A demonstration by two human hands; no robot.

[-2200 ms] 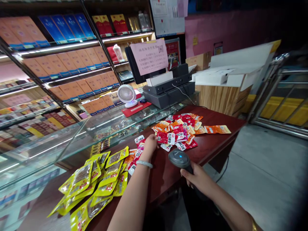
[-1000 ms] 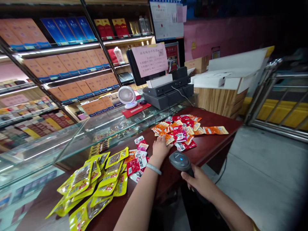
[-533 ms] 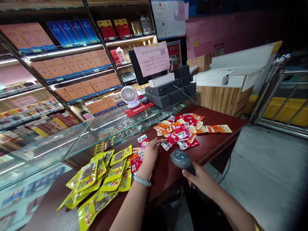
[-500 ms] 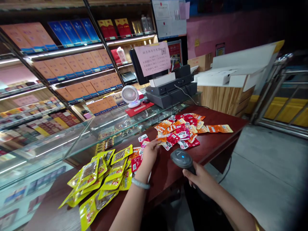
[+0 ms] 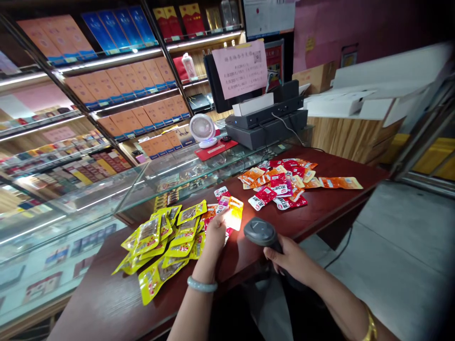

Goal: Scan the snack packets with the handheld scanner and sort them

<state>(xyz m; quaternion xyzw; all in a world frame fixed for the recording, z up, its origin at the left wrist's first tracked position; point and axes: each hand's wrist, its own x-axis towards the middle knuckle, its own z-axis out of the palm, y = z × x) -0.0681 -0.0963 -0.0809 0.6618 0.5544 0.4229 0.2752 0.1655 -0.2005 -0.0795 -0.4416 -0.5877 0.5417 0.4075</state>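
Note:
My left hand [image 5: 216, 232] pinches an orange snack packet [image 5: 235, 214], which is lit brightly by light from the scanner. In my right hand [image 5: 288, 258] is a dark barcode scanner [image 5: 261, 232], its head pointed left toward that packet. Left of my left hand lies a heap of yellow snack packets [image 5: 172, 246], with some red and orange ones beside it, partly covered by my fingers. A second pile of red and orange snack packets [image 5: 280, 184] lies farther back on the right.
The packets lie on a dark red wooden table [image 5: 103, 308]. Behind it runs a glass display counter [image 5: 142, 189] bearing a small white fan [image 5: 202, 129] and a cash drawer [image 5: 265, 130]. Boxed goods line the shelves [image 5: 117, 80]. A metal railing [image 5: 415, 161] stands at the right.
My left hand has drawn the orange packet leftward, away from the right-hand pile, and it now sits in front of the scanner. Bright light now falls on it. The view has shifted slightly.

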